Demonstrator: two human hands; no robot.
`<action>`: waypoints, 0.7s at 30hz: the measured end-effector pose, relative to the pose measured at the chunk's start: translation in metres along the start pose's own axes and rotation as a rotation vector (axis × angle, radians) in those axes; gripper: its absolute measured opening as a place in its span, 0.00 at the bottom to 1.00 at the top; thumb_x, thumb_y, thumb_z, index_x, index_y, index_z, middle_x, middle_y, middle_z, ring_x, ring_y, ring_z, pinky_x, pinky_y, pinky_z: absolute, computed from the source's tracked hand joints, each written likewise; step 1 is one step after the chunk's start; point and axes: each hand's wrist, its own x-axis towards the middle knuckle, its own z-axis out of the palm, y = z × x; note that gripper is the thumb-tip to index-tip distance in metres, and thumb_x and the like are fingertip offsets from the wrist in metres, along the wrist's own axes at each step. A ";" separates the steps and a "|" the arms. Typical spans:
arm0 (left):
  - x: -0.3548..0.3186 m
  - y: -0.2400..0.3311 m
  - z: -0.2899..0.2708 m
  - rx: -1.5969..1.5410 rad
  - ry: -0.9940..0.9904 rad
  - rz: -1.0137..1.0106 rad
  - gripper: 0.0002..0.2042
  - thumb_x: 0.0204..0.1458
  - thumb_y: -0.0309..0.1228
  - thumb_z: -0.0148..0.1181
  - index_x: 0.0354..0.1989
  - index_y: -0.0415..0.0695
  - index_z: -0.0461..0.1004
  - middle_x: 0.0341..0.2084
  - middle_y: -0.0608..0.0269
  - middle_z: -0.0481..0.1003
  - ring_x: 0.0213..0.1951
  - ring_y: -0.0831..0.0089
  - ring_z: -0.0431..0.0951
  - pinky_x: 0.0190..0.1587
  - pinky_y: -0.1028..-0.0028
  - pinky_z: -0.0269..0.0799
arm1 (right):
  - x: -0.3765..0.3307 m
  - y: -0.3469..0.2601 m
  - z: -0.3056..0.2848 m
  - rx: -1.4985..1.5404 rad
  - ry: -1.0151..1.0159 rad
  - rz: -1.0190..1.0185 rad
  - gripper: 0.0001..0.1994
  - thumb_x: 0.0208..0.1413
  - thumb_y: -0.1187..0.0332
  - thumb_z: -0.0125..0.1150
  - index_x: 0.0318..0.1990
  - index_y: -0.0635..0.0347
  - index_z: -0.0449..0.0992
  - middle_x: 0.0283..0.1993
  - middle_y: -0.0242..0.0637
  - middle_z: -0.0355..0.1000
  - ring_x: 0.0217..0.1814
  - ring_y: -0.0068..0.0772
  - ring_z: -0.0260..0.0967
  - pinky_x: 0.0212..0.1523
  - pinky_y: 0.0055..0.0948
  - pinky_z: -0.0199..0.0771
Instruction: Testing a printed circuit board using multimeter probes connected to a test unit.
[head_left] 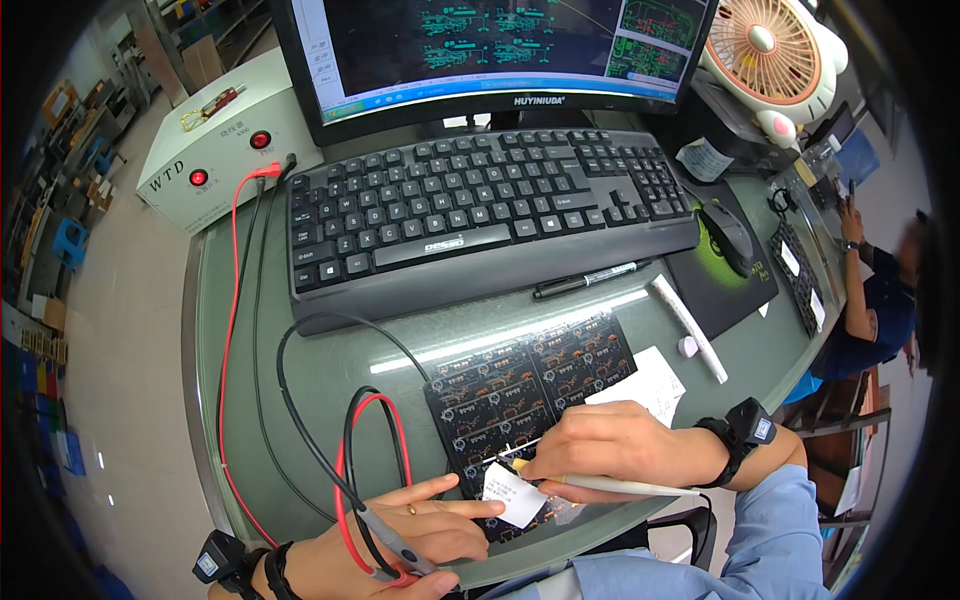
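Observation:
A dark printed circuit board panel [490,400] with repeated orange and white markings lies on the table before me. My left hand [430,530] rests at its lower left, index and middle fingers stretched out, fingertips at a small white paper slip [515,495] on the board. Test probes [395,535] with red and black leads lie between that hand's thumb and palm. My right hand [600,445] pinches a slim white pen-shaped tool [625,486] over the board beside the slip. Something small and yellow shows at its fingertips; the tool's tip cannot be made out.
Beyond the board are a black keyboard [480,200], a black marker [590,280] and a monitor [500,60]. A white control box [230,150] feeds the leads at left. White papers [650,380], a white tube [690,330], a mouse [728,235] and a fan [765,45] are right. Another person [880,290] sits farther right.

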 end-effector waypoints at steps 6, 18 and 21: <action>0.001 -0.001 0.000 0.013 0.002 0.012 0.14 0.57 0.36 0.46 0.39 0.40 0.75 0.36 0.55 0.76 0.54 0.53 0.74 0.65 0.51 0.51 | 0.001 -0.001 -0.003 0.004 -0.027 0.007 0.10 0.49 0.75 0.66 0.40 0.61 0.77 0.37 0.34 0.73 0.38 0.34 0.74 0.36 0.28 0.78; -0.003 -0.015 0.006 0.056 -0.091 0.010 0.14 0.61 0.38 0.45 0.45 0.44 0.74 0.45 0.64 0.76 0.62 0.61 0.67 0.70 0.50 0.42 | 0.001 -0.001 -0.003 0.007 -0.020 0.010 0.10 0.47 0.76 0.67 0.40 0.62 0.77 0.38 0.34 0.73 0.37 0.32 0.74 0.34 0.26 0.78; 0.001 -0.002 0.001 0.044 -0.017 0.002 0.15 0.59 0.39 0.44 0.39 0.42 0.74 0.36 0.56 0.76 0.55 0.54 0.73 0.65 0.52 0.51 | 0.001 0.000 -0.002 0.019 -0.012 0.010 0.10 0.47 0.76 0.67 0.39 0.62 0.77 0.37 0.34 0.73 0.36 0.32 0.74 0.34 0.26 0.78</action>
